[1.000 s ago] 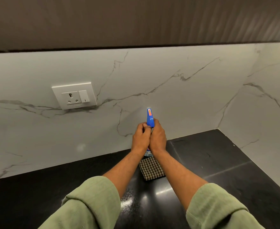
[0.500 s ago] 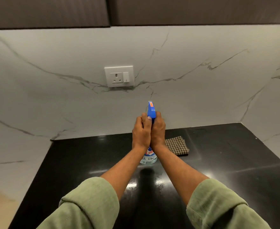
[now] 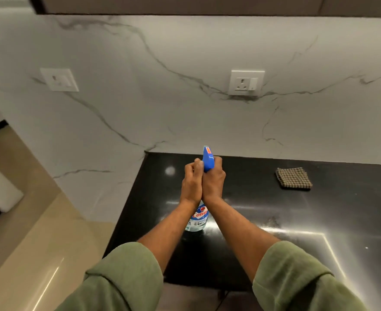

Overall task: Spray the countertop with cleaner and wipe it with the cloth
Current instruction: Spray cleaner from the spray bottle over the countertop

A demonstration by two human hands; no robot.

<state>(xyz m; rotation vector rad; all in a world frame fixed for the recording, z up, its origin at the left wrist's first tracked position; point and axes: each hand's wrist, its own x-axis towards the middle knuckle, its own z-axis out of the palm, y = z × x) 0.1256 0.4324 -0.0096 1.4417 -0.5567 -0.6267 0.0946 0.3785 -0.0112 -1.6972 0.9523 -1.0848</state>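
Cloth [image 3: 294, 178] now well right of hands; left hand [image 3: 192, 184], right hand [image 3: 214, 182] grip spray bottle [image 3: 208, 158].

Glossy black countertop [image 3: 263, 250], brown-and-cream checked cloth [image 3: 294, 178], blue-headed spray bottle [image 3: 208, 159] with clear body and red-blue label, white grey-veined marble wall [image 3: 173, 97], olive green sleeves [image 3: 126, 279], white sockets [image 3: 246, 83]

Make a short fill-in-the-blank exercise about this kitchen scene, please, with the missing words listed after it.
1. Both hands grip the spray bottle, which has a ____ trigger head.
2. The checked cloth lies on the countertop to the ____ of the hands.
3. The countertop is ____ in colour.
4. The marble wall carries ____ sockets.

Missing words: blue; right; black; two
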